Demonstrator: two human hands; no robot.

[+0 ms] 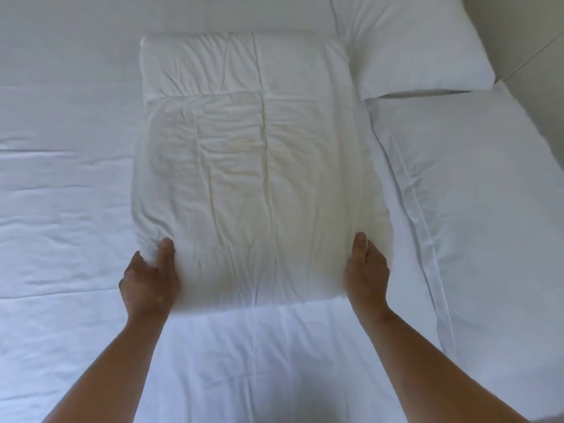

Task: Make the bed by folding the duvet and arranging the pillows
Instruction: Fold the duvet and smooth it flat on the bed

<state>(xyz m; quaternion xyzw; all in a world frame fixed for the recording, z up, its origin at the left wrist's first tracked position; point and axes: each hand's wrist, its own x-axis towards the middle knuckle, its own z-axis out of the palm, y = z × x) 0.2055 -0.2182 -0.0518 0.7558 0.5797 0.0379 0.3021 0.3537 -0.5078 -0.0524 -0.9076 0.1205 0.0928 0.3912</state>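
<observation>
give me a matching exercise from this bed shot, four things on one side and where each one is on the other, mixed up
Things:
1. left hand
2. right hand
3. folded duvet
4. far pillow

Places:
A. top right, at the far end of the bed
B. middle of the sheet
C. holds the near right corner of the folded duvet
D. grips the near left corner of the folded duvet

Pairs: 1-D, 2-C, 3-B, 4-A

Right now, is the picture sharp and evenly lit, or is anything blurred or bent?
Head view: soft, even light, no glare; faint shadow under the near edge of the duvet; the left hand looks slightly blurred; the wide lens seems to bow the near pillow at the right.
</observation>
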